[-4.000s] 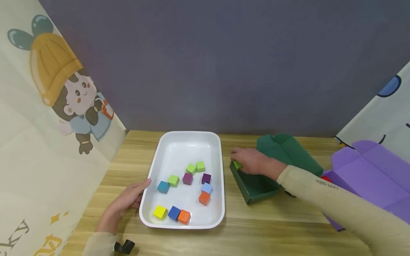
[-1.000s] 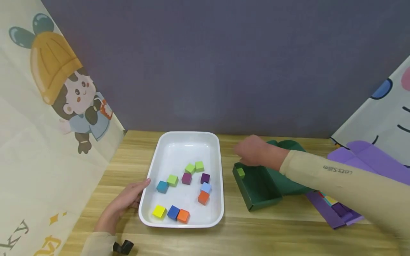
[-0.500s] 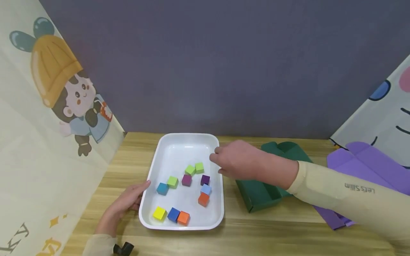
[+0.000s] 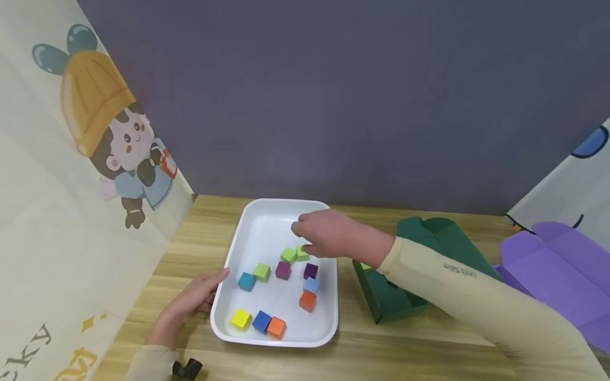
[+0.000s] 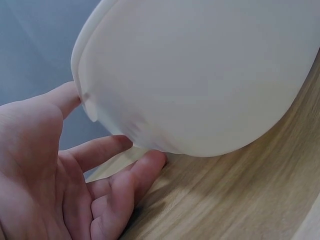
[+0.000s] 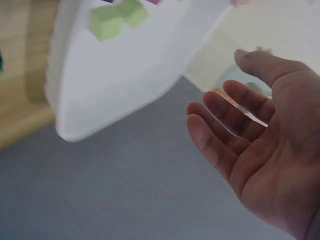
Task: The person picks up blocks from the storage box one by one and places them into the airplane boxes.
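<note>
Right hand (image 4: 329,233) has swung left from the green box (image 4: 402,311) to above the upper-right part of the white tray (image 4: 267,222), mid-frame; from my remote seat it looks loosely cupped, thumb well off the fingertips, nothing in it; left hand (image 4: 197,293), lower left, hasn't really budged, and holds the tray's side with thumb at the rim and fingers against the outside below.

Two lime cubes (image 4: 288,256) sit side by side just below the right hand; I'd guess they're light, stiff, hard to break, maybe slidey on that glossy floor; I'd pinch opposite side faces, though the neighbour steals some finger room.

Also in the tray: a third lime one, two purple cubes (image 4: 283,270), teal cube (image 4: 246,281), light blue cube (image 4: 312,286), dark blue cube (image 4: 261,321), yellow cube (image 4: 241,319), two orange cubes (image 4: 276,327); green box, right of centre, shows some lime at its upper-left corner, sleeve (image 4: 443,286) hides part; purple box (image 4: 553,270), far right, can't see inside.
</note>
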A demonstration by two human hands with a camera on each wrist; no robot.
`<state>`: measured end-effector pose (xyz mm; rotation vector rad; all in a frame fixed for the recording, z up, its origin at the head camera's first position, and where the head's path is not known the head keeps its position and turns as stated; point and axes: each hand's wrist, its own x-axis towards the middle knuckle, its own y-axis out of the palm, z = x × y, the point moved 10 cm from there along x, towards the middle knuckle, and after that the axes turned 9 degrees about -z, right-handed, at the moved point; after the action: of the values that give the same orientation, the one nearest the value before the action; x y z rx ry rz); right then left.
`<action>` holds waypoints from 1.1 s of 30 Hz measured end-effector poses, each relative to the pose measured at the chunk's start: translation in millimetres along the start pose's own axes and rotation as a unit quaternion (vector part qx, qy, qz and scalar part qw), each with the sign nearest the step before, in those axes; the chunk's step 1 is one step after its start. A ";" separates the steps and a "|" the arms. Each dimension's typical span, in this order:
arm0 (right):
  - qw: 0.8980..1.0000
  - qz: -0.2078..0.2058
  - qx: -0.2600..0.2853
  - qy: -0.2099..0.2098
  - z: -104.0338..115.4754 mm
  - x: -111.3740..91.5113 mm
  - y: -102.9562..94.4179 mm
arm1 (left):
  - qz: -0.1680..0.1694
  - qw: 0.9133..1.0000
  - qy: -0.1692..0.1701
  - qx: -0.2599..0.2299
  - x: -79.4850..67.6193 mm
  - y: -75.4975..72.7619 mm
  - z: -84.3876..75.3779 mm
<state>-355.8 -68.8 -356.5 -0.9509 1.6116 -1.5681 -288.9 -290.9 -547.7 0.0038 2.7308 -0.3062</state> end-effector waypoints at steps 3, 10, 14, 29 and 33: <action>1.000 0.015 0.017 0.008 -11.3 15.9 28.7 | -0.002 1.000 0.001 0.000 -1.1 -2.8 0.8; 0.997 0.061 0.033 0.015 -29.1 38.3 89.0 | -0.018 1.000 -0.007 -0.005 -3.9 -7.6 3.6; 0.996 0.079 0.031 0.024 -32.0 44.1 106.5 | -0.013 1.000 -0.005 -0.010 -4.0 -4.8 2.5; 0.991 0.127 0.017 0.045 -19.8 57.4 134.1 | -0.010 1.000 -0.003 -0.004 0.8 -0.7 -0.9; 0.991 0.126 0.008 0.039 -20.5 58.6 132.0 | -0.009 1.000 -0.001 -0.006 1.1 -1.2 -1.7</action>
<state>-408.0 -108.9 -486.7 -0.6546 1.6972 -1.4551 -290.6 -291.7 -546.4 -0.0254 2.7327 -0.2954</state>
